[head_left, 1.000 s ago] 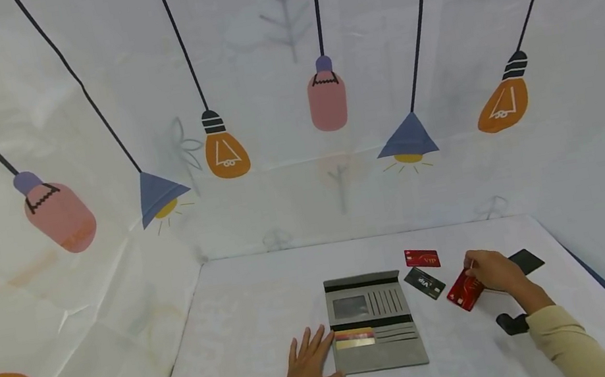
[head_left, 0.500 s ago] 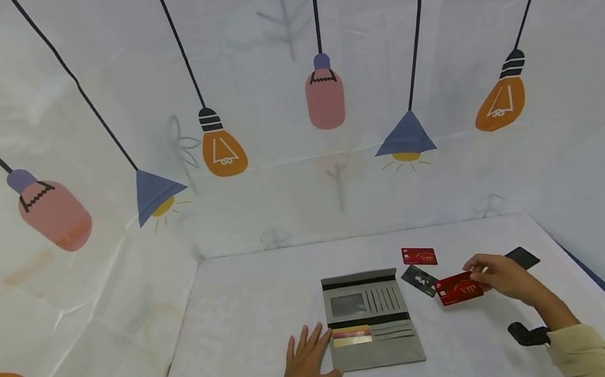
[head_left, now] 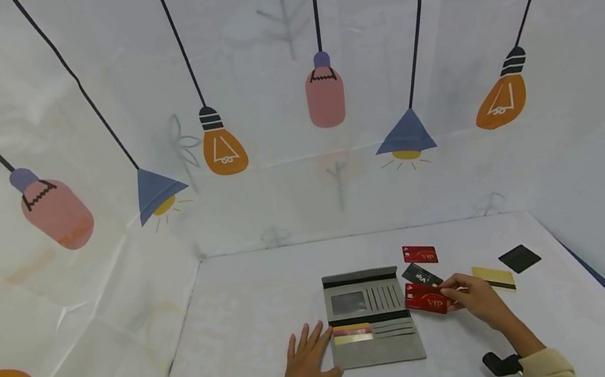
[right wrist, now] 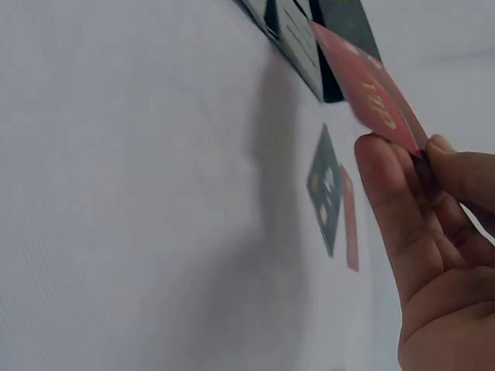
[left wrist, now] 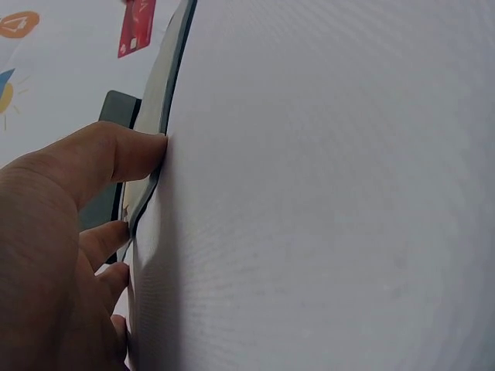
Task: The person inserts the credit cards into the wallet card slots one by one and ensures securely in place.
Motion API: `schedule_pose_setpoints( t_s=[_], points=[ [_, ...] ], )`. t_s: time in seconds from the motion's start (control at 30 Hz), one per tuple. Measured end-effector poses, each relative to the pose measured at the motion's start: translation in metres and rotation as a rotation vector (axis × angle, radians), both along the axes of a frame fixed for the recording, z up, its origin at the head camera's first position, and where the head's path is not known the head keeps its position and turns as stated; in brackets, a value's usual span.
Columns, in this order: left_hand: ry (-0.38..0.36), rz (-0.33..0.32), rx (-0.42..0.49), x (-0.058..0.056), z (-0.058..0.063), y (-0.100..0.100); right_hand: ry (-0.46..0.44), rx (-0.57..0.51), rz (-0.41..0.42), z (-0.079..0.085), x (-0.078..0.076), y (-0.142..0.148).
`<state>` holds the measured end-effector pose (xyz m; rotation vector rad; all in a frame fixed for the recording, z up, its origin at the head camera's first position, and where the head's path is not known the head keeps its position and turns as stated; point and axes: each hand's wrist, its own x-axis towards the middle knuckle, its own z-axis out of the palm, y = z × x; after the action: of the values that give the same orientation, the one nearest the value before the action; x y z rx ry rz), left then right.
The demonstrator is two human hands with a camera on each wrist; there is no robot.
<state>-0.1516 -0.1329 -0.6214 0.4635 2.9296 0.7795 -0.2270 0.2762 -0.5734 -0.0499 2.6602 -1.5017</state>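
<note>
An unfolded grey wallet (head_left: 378, 354) lies on the white table, with a striped card (head_left: 353, 333) in a slot of its lower half. My left hand (head_left: 309, 369) rests with spread fingers at the wallet's left edge; the left wrist view has its thumb (left wrist: 139, 154) against that edge. My right hand (head_left: 478, 302) pinches a red VIP card (head_left: 426, 299) by one corner between thumb and fingers, just right of the wallet. In the right wrist view the red card is raised above the table, tilted toward the wallet.
Behind the held card lie a black VIP card (head_left: 421, 274) and another red VIP card (head_left: 420, 254). A yellow card (head_left: 494, 277) with a dark stripe and a plain black card (head_left: 520, 258) lie farther right. A printed sheet hangs behind the table.
My right hand has carried the red card leftward from the right side to beside the wallet, uncovering the yellow card. My left hand has stayed at the wallet's edge.
</note>
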Motion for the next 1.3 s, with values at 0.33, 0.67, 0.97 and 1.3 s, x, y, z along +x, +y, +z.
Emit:
schedule_pose_setpoints(
  t_s=[0.33, 0.67, 0.97, 1.3],
  points=[
    [0.000, 0.009, -0.013, 0.001, -0.001, 0.000, -0.052, -0.085, 0.008, -0.005, 0.000, -0.037],
    [-0.017, 0.006, -0.012, 0.000, 0.000, 0.001, -0.030, -0.113, 0.093, -0.011, -0.004, -0.066],
    [0.008, 0.000, 0.007, -0.004, 0.002, 0.000, -0.034, -0.115, 0.152, -0.013, -0.008, -0.084],
    [0.004, 0.006, -0.015, -0.003, -0.002, 0.000, 0.002, 0.040, 0.168, -0.017, -0.007, -0.088]
  ],
)
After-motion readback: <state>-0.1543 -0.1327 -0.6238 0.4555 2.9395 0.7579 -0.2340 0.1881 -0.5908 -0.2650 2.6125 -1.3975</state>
